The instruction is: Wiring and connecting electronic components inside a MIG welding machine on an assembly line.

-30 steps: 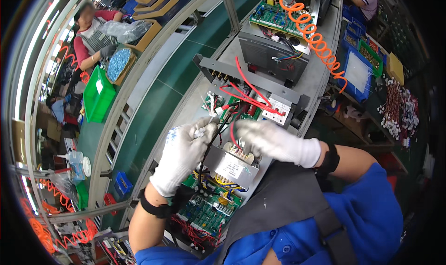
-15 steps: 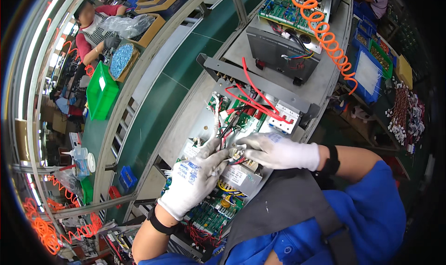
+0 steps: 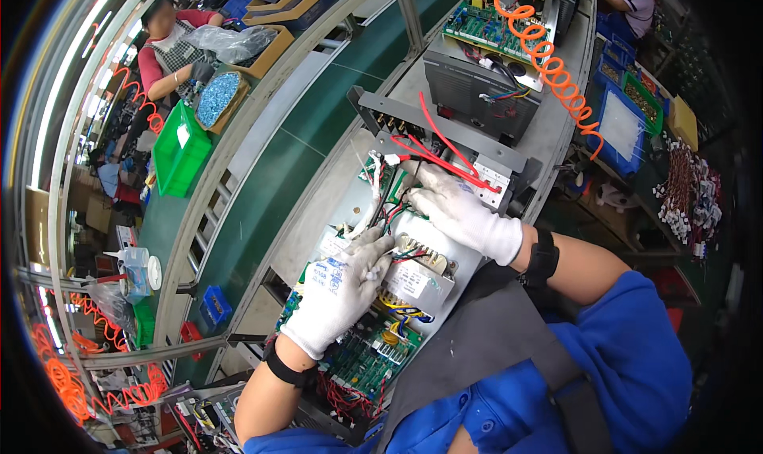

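Working over an open metal chassis (image 3: 350,199) at the right-hand edge of the bench (image 3: 404,80), both gloved hands cover much of its wiring. On the left hand (image 3: 338,287) the fingers curl, nearly together, beside the labelled transformer (image 3: 417,283); their tips dip among black wires (image 3: 389,195), so whether they pinch one cannot be told. On the right hand (image 3: 457,207) the fingers bend, slightly parted, near the terminal block (image 3: 489,176); their undersides are hidden, any hold unclear. Red wires (image 3: 429,116) loop past them. The left glove partly masks a green circuit board (image 3: 369,366). Toward the bench's far end, an orange hose (image 3: 560,76), cut off above, crosses a dark unit (image 3: 477,96).
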